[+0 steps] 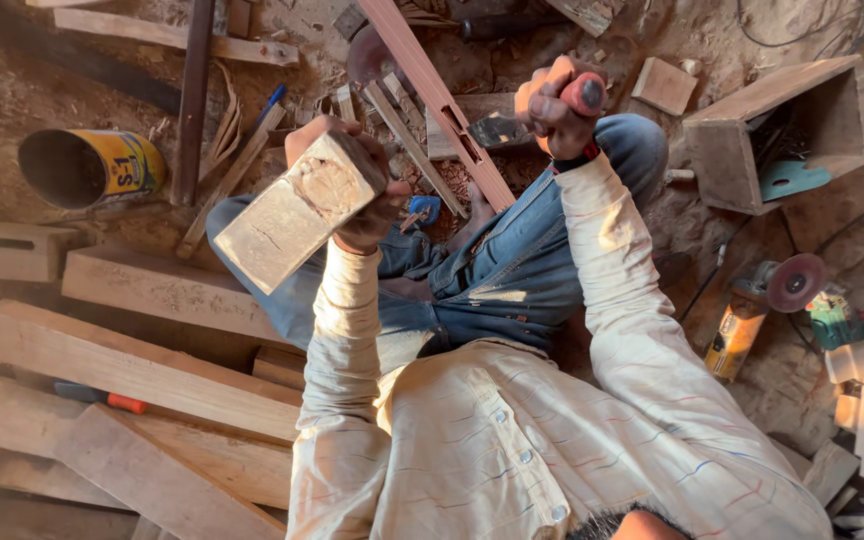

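Head view: left hand (pixel 370 215) grips block (pixel 292 212) (right hand (pixel 550 108), chisel (pixel 585 93)).

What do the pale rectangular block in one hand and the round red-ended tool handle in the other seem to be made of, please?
The pale rectangular block gripped by the left hand looks like raw, unfinished wood: it has visible grain, small cracks and a rough, battered end. The red-ended tool handle in the right hand looks smooth and evenly coloured. That suggests plastic or painted wood, though I cannot tell which.
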Demonstrator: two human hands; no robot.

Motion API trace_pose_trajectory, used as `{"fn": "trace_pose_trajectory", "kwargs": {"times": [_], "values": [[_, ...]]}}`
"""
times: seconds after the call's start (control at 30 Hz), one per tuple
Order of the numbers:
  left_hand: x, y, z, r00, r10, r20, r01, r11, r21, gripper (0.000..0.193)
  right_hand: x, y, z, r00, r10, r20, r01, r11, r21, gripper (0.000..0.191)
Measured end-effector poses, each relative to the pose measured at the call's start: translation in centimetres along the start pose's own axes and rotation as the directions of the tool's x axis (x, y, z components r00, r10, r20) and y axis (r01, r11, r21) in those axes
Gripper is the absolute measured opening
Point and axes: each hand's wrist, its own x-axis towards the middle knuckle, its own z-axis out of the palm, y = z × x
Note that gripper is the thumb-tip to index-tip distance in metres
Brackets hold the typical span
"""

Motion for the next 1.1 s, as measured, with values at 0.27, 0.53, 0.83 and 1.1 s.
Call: {"fn": "trace_pose_trajectory", "kwargs": {"times": [0.27, 0.53, 0.83, 1.1], "values": [[1.2, 1.6, -0.6, 0.999, -0.02, -0.029, 0.014, 0.978, -0.207, 0.068, 0.9, 1.3, -0.4, 0.999, 0.031, -0.028, -0.031, 1.0, 0.001, 0.024], [5.1, 5.9, -1.9, 0.998, -0.051, -0.044, 0.029, 0.912, -0.409, 0.071, -0.3, 2.5, -1.5, 0.999, -0.009, -0.043, 0.01, 1.0, 0.01, 0.025], [15.0, 13.8, -7.9, 0.944, -0.092, 0.317, 0.2, 0.923, -0.328, 0.086, -1.7, 3.7, 3.6, 0.924, 0.005, 0.383, 0.249, 0.753, -0.609, 0.025], [19.3, 18.5, -10.6, 0.777, 0.119, 0.617, -0.085, 0.993, -0.085, 0.068, -2.4, 1.3, 4.6, 0.935, -0.044, 0.353, 0.269, 0.736, -0.622, 0.024]]}}
